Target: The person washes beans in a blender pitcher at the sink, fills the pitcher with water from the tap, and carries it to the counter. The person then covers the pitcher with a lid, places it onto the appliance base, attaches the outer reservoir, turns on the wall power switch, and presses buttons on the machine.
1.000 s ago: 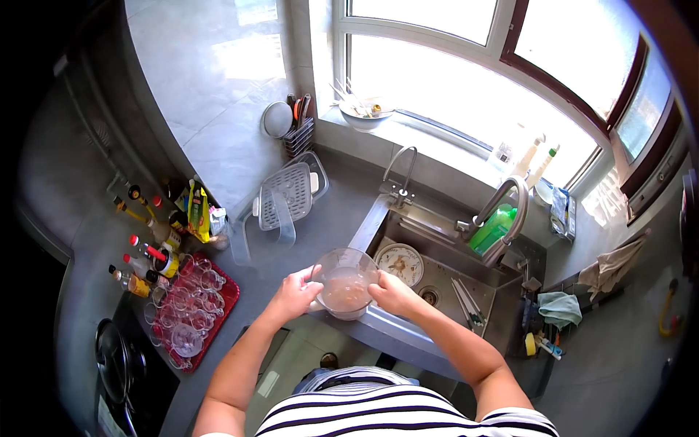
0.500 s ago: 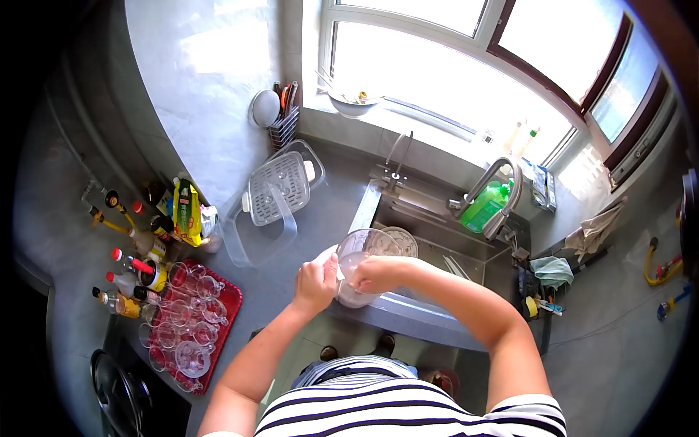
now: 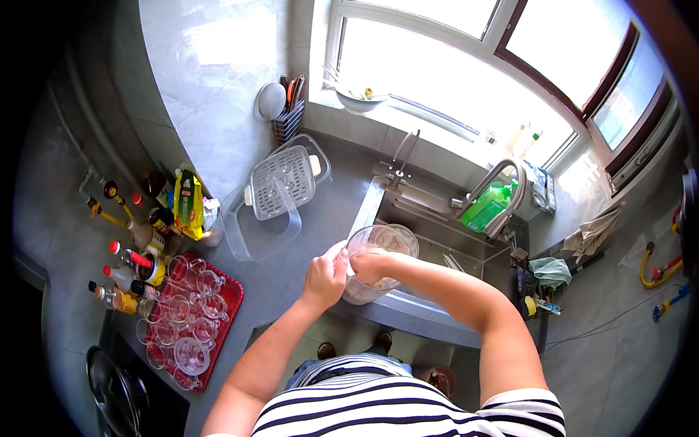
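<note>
My left hand (image 3: 327, 277) grips the near left side of a large clear round container (image 3: 360, 293), tilted at the front edge of the sink. My right hand (image 3: 370, 267) reaches in over its mouth. Its fingers are curled against the inside wall, and whatever they hold is hidden. Behind the container, a patterned dish (image 3: 408, 236) shows in the steel sink (image 3: 432, 234), partly covered by the clear wall.
A grey basket with a clear lid (image 3: 282, 182) rests on the counter to the left. A red tray (image 3: 231, 298) bears several glass cups beside bottles. Green detergent (image 3: 486, 210) stands behind the curved tap (image 3: 502, 166). Chopsticks (image 3: 453, 262) lie in the sink.
My right hand has moved slightly deeper along the inside of the container. The container has tipped a little, and my left hand has shifted slightly right with it.
</note>
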`<state>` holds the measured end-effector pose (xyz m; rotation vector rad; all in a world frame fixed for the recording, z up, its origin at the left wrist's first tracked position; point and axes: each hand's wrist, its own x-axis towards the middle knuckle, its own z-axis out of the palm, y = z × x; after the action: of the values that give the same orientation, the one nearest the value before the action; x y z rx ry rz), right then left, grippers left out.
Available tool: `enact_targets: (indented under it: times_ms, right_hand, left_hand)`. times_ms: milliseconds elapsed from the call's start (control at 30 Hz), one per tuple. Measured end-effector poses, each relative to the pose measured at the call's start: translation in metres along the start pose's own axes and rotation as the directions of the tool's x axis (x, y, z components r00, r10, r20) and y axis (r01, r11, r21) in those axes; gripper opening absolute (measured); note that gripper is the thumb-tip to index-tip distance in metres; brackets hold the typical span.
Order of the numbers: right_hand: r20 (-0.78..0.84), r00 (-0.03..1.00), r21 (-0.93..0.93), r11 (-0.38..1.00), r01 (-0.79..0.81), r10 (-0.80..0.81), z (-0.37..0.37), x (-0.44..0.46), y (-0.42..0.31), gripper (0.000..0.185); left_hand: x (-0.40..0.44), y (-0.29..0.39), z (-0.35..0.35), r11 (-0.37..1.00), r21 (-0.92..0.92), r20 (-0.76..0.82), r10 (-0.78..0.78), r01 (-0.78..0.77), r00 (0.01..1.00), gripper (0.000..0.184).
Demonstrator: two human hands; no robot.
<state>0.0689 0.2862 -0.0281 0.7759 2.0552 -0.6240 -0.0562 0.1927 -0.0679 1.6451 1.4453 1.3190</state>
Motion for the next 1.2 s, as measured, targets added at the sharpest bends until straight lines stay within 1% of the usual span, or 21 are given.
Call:
enact_targets:
  times_ms: [67, 167, 200, 267, 367, 400, 500, 600, 700, 733, 800, 833, 900, 933, 1033, 1133, 1200]
  right_hand:
    - [-0.1, 0.994, -0.116, 0.993, 0.027, -0.039, 0.013, 0.006, 0.006, 0.043]
    - [-0.247, 0.968, 0.096, 0.994, 0.06, -0.034, 0.031, 0.004, 0.007, 0.041]
    - [-0.148, 0.989, 0.126, 0.991, 0.052, -0.033, 0.023, 0.003, 0.005, 0.042]
    - [-0.169, 0.985, 0.106, 0.994, 0.034, -0.016, 0.017, 0.013, 0.007, 0.042]
    - [-0.356, 0.914, -0.238, 0.965, 0.112, -0.194, 0.048, 0.053, 0.033, 0.037]
    - [-0.225, 0.951, -0.386, 0.916, 0.114, -0.213, 0.036, 0.037, 0.022, 0.037]
    - [-0.24, 0.966, -0.111, 0.991, 0.076, -0.101, 0.031, 0.035, 0.014, 0.037]
    - [-0.235, 0.972, -0.113, 0.992, -0.047, 0.019, 0.027, 0.035, 0.016, 0.038]
    - [-0.25, 0.946, -0.266, 0.954, 0.137, -0.205, 0.033, 0.031, 0.022, 0.036]
    - [-0.25, 0.957, -0.137, 0.984, 0.118, -0.149, 0.031, 0.031, 0.019, 0.036]
    - [-0.228, 0.973, 0.124, 0.99, 0.068, -0.038, 0.025, 0.032, 0.013, 0.036]
    - [-0.223, 0.975, 0.039, 0.999, 0.023, -0.014, 0.025, 0.03, 0.013, 0.036]
    - [-0.218, 0.975, -0.133, 0.989, -0.06, 0.03, 0.027, 0.028, 0.013, 0.036]
    - [-0.239, 0.963, -0.223, 0.972, 0.071, -0.125, 0.032, 0.036, 0.022, 0.038]
    - [-0.224, 0.962, -0.148, 0.981, 0.126, -0.157, 0.038, 0.042, 0.025, 0.038]
    - [-0.244, 0.97, 0.16, 0.987, 0.026, 0.014, 0.014, 0.015, 0.007, 0.04]
    - [-0.293, 0.956, 0.034, 0.999, -0.022, 0.031, 0.022, 0.012, 0.008, 0.039]
  left_hand:
    - [0.0, -0.001, 0.0, 1.0, 0.004, 0.002, 0.0, 0.0, 1.0, 0.039]
    - [0.0, -0.006, 0.003, 1.0, -0.001, -0.016, 0.015, -0.015, 1.0, 0.038]
    - [-0.001, -0.007, 0.004, 1.0, -0.008, -0.023, 0.022, -0.022, 0.999, 0.038]
    - [-0.001, -0.007, 0.005, 1.0, -0.01, -0.021, 0.016, -0.016, 1.0, 0.038]
    - [-0.001, 0.0, 0.0, 1.0, 0.013, -0.001, -0.021, 0.021, 1.0, 0.037]
    - [-0.001, 0.0, -0.001, 0.999, 0.02, 0.004, -0.029, 0.029, 1.0, 0.037]
    - [-0.001, 0.0, 0.0, 1.0, 0.009, 0.003, -0.024, 0.024, 1.0, 0.037]
    - [-0.001, 0.0, 0.001, 1.0, 0.012, -0.002, -0.013, 0.013, 1.0, 0.037]
    - [-0.001, 0.002, -0.001, 0.999, 0.015, 0.012, -0.035, 0.035, 0.999, 0.037]
    - [-0.001, 0.002, -0.001, 0.999, 0.012, 0.02, -0.047, 0.046, 0.999, 0.037]
    - [-0.001, -0.001, 0.002, 1.0, -0.002, -0.009, -0.003, 0.003, 1.0, 0.037]
    - [-0.001, -0.002, 0.003, 1.0, -0.01, -0.026, 0.017, -0.017, 1.0, 0.037]
    - [0.0, 0.001, 0.001, 1.0, 0.0, 0.002, -0.022, 0.022, 1.0, 0.037]
    - [0.0, 0.003, -0.001, 0.999, 0.008, 0.016, -0.041, 0.041, 0.999, 0.037]
    - [-0.001, 0.002, 0.0, 1.0, 0.002, 0.006, -0.024, 0.024, 1.0, 0.037]
    - [-0.001, -0.003, 0.003, 1.0, -0.024, -0.018, -0.008, 0.008, 1.0, 0.037]
    - [0.001, -0.003, 0.003, 1.0, -0.019, -0.004, -0.016, 0.016, 1.0, 0.038]
